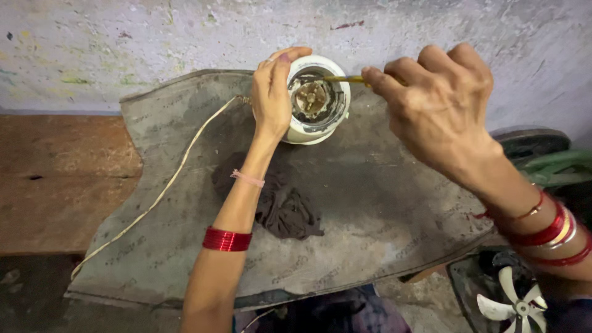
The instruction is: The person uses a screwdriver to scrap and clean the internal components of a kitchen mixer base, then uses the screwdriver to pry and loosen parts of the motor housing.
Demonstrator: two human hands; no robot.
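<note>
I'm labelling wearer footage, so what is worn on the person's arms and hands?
Both forearms are bare, with no sleeves or gloves. The left hand has a thin pink thread at the wrist and a stack of red bangles further up the forearm. The right hand has a thin red thread, then red and gold bangles.

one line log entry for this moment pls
left hand steadies white motor housing on grey mat | right hand holds yellow-handled tool into its open top | dark rag nearby

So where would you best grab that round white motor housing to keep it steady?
Probably by its curved outer wall, from the side. The white motor housing stands with its open end facing up, so the rim stays clear for the tool. The left hand grips it that way.
</note>
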